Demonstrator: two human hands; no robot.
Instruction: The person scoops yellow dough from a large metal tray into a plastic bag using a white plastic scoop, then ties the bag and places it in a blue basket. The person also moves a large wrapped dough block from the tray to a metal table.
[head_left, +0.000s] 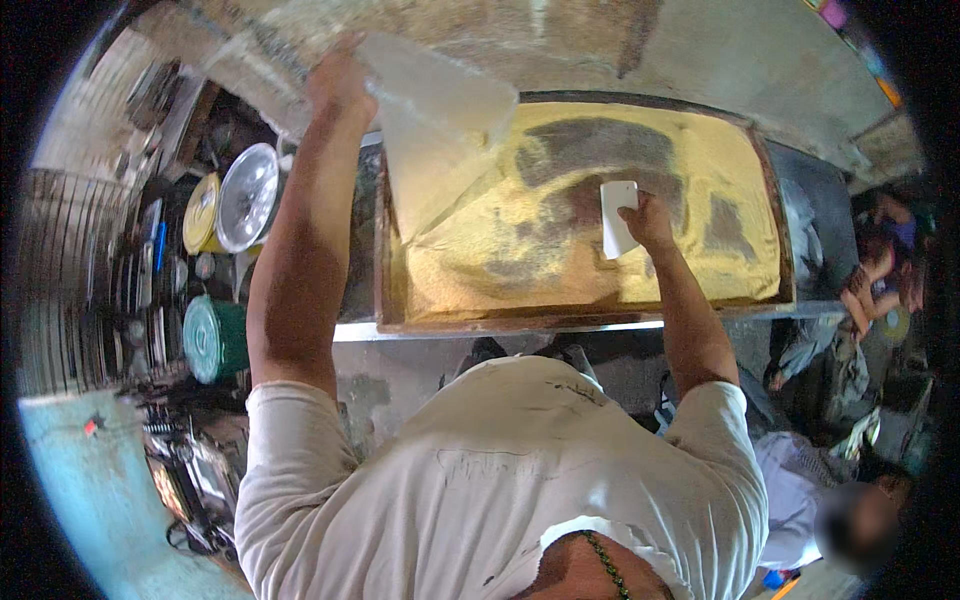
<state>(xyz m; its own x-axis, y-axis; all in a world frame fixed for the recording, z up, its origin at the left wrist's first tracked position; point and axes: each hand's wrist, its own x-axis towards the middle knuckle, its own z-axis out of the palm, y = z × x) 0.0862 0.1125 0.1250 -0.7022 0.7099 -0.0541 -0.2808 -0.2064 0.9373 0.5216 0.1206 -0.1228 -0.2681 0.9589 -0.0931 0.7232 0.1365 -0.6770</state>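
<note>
A shallow wooden-framed tray (772, 187) of yellow granular material (457, 281) lies before me, with dark patches showing where the layer is thin. My left hand (341, 82) grips a translucent plastic sheet (442, 90) by its upper left corner. The sheet hangs at a slant over the tray's left part, its lower tip close to the yellow material. In my right hand (649, 221) is a flat white rectangular piece (618, 217), perhaps a plastic scraper, above the middle right of the tray. Whether it touches the material cannot be told.
Left of the tray stand a round metal bowl (247, 196), a yellow round container (201, 214) and a green lidded bucket (214, 337). A clear plastic bag (801, 225) lies on the dark surface at right. People sit at the right, one near the lower right.
</note>
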